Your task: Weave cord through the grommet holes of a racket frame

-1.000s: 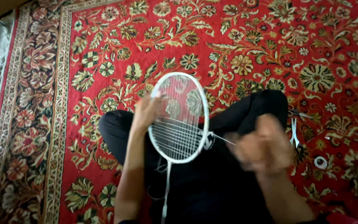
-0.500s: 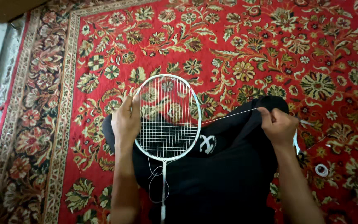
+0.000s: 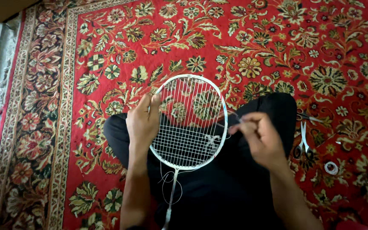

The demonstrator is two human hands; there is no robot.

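Our left hand [image 3: 142, 123] closes its fingers [image 3: 150, 104] over the left side of the racket head's rim, thumb and fingertips curled onto the white frame and reaching in over the outermost strings. Our right hand [image 3: 258, 136] is pinched shut at thumb and forefinger just beside the right side of the rim, gripping a thin string [image 3: 231, 114] that runs the short way back to the frame — the remaining fingers are loosely folded.

The badminton racket [image 3: 190, 121] lies between the two hands, above our lap. Its long axis runs nearly vertical in the view, leaning slightly: the oval head points away from us toward the top of the picture, and the thin white shaft [image 3: 172, 194] points back toward our body, leaving the view at the bottom edge. The lower part of the head is strung in a full grid; the upper part shows lengthwise strings only. Loose string loops hang beside the shaft.

Beneath the racket are our crossed legs in black trousers [image 3: 218, 187], resting on a red floral carpet [image 3: 107, 51]. To the right, on the carpet and well apart from the right hand, lie a pair of scissors [image 3: 304, 138] and — a little farther out — a small white ring-shaped roll [image 3: 331, 168].
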